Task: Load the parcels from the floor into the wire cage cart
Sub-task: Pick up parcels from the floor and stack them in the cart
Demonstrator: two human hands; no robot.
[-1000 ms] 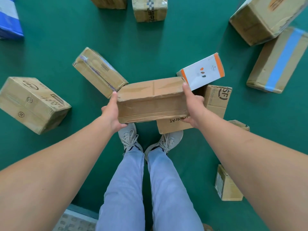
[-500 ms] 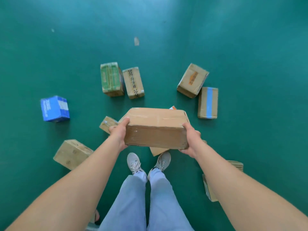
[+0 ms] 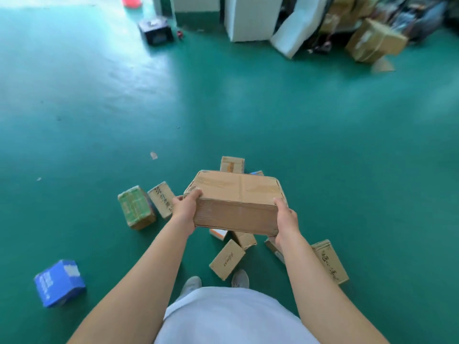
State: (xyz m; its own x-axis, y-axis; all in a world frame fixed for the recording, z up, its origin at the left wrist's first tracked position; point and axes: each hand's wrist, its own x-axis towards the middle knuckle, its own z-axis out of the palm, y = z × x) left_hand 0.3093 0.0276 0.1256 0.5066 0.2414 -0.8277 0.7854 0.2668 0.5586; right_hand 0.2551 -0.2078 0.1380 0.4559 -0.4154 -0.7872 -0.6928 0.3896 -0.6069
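I hold a brown cardboard parcel (image 3: pixel 236 201) in the air at waist height, well above the floor. My left hand (image 3: pixel 185 211) grips its left end, thumb on top. My right hand (image 3: pixel 285 219) grips its right end the same way. Several other parcels lie on the green floor below: a green-labelled box (image 3: pixel 135 207), a taped brown box (image 3: pixel 161 199), a blue box (image 3: pixel 59 283), a small brown box (image 3: pixel 227 259), a long brown box (image 3: pixel 329 260) and another brown box (image 3: pixel 232 164) beyond the held one. No wire cage cart is in view.
At the far edge stand white cabinets (image 3: pixel 250 17), a leaning white panel (image 3: pixel 295 33), a black case (image 3: pixel 156 29) and stacked brown cartons (image 3: pixel 375 39). Bare green floor (image 3: pixel 124 95) stretches between them and the parcels. My shoes (image 3: pixel 191 284) stand beside the small brown box.
I have straightened up, lifting the parcel from near the floor to waist height. My view has swung upward, and the far end of the room has come into sight.
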